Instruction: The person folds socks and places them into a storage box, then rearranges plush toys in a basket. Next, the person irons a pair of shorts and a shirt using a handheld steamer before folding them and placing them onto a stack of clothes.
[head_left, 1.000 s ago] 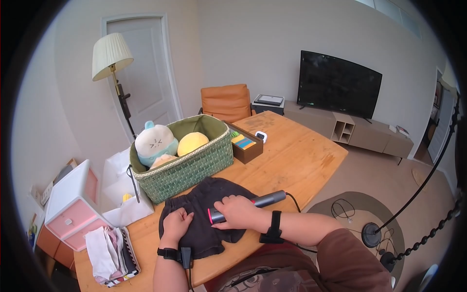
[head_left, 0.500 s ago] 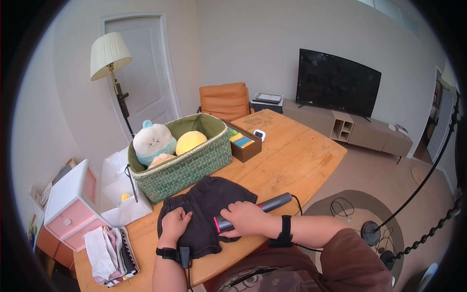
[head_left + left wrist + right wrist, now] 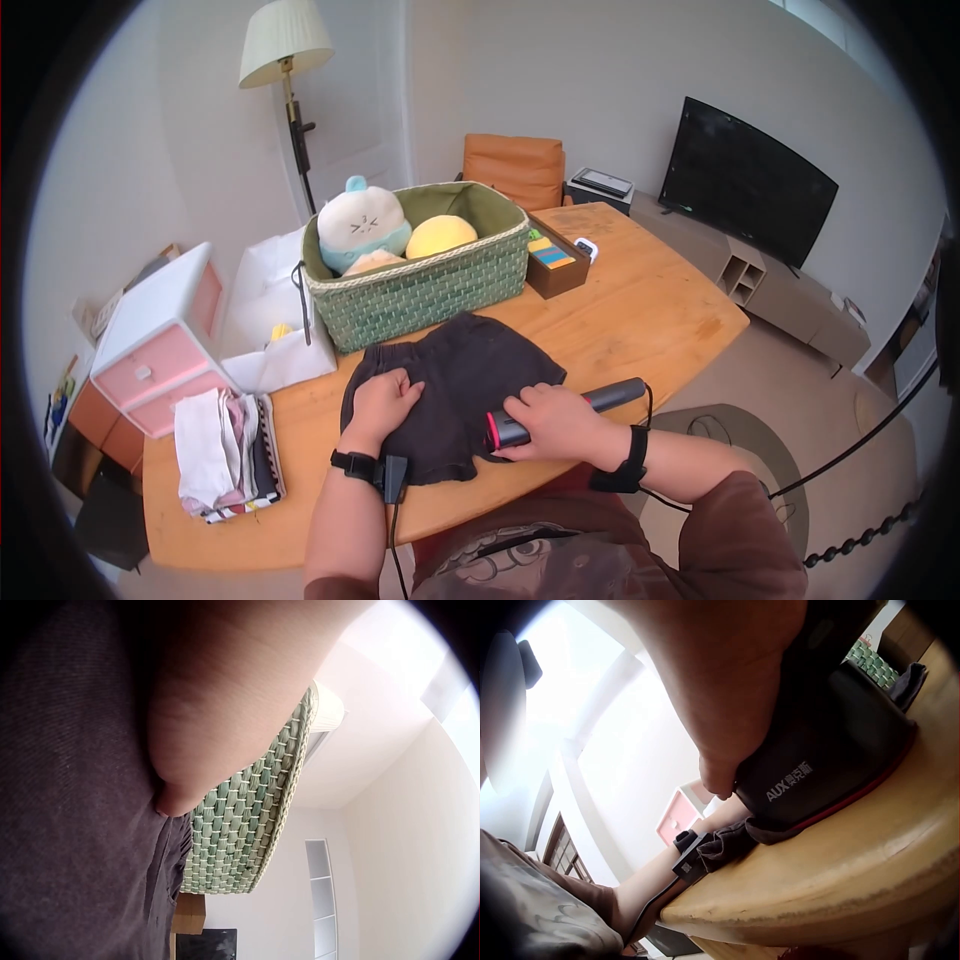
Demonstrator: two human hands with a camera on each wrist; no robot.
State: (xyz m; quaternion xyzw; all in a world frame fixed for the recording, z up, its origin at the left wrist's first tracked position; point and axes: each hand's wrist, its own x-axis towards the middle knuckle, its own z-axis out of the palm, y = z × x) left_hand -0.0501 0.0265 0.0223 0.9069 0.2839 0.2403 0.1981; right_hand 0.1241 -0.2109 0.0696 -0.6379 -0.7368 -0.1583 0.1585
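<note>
Dark shorts (image 3: 455, 365) lie spread on the wooden table. On their left side, just below the waistband, my left hand (image 3: 388, 408) holds the cloth down with curled fingers; its fingertips are hidden underneath. In the left wrist view, the thumb (image 3: 176, 799) touches the fabric beside some creases. My right hand (image 3: 553, 418) grips a grey handheld steam iron (image 3: 510, 430) with a red edge, lying low over the lower right leg of the shorts. The right wrist view shows the iron's body (image 3: 832, 761) with "AUX" lettering, close over the hem and table edge.
Behind the shorts stands a green woven basket (image 3: 420, 295) of plush toys, with a brown box (image 3: 558, 270) beside it. Folded clothes (image 3: 225, 445) and pink-fronted drawers (image 3: 150, 370) are at the left. The iron's cord (image 3: 650, 410) trails off the table's right side.
The right hand has slid the iron toward the right and nearer to me across the shorts. The left hand keeps its place on the cloth. The head view has turned left and down.
</note>
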